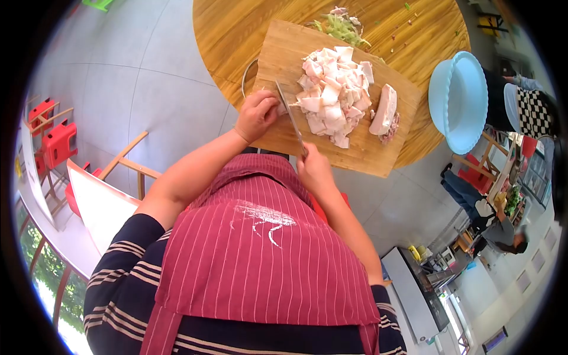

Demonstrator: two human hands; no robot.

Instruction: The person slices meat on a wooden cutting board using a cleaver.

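Observation:
My right hand [315,168] is closed around the handle of a knife [290,116], its blade slanting up and left over the wooden cutting board [349,155]. Just left of the blade, my left hand [258,115] is closed with curled fingers on a piece of pale meat, mostly hidden under them. A heap of cut pale pink fatty meat [331,94] lies right of the blade in the middle of the board. Farther right rests an uncut meat strip [386,110] with small reddish scraps beside it.
The board lies on a round wooden table [231,35]. Shredded green vegetable [342,28] sits behind the board. A light blue basin [458,102] stands at the table's right edge. Red stools [59,145] are at left; other people [491,219] are at right.

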